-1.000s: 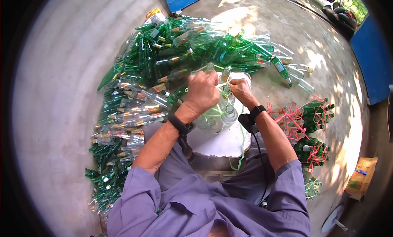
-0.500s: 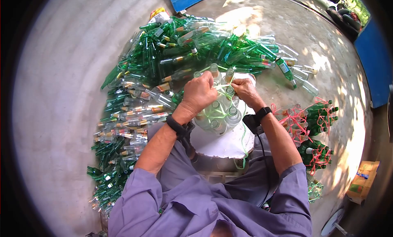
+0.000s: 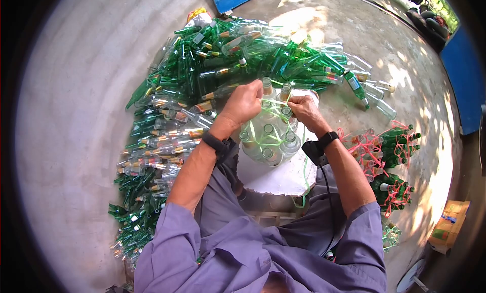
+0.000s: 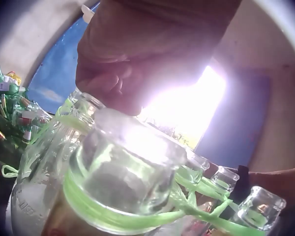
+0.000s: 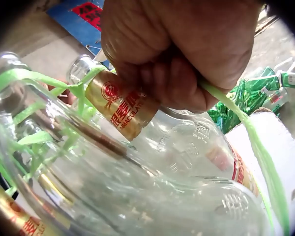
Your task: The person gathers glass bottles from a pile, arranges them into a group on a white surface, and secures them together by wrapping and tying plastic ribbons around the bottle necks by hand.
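A cluster of clear glass bottles (image 3: 270,136) stands upright on a white board (image 3: 263,180), its necks laced together with light green plastic ribbon (image 4: 113,216). At the far left necks my left hand (image 3: 244,103) is curled into a fist, gripping the ribbon; its fingertips are partly hidden in the left wrist view. My right hand (image 3: 306,112) is at the right-side necks and pinches the same ribbon, whose tail (image 5: 258,147) hangs from the fist down over the board. Just below those fingers is a bottle neck with a gold label (image 5: 120,105).
Green and clear bottles (image 3: 187,70) lie heaped in an arc behind and to the left. Bundles tied with red ribbon (image 3: 392,146) stand on the floor at right. A blue panel (image 3: 463,75) and a yellow carton (image 3: 448,224) are further right.
My left hand has drawn back up and left, uncovering more bottle necks. My right hand stays by the right-side necks, still holding the ribbon. The head view has shifted slightly.
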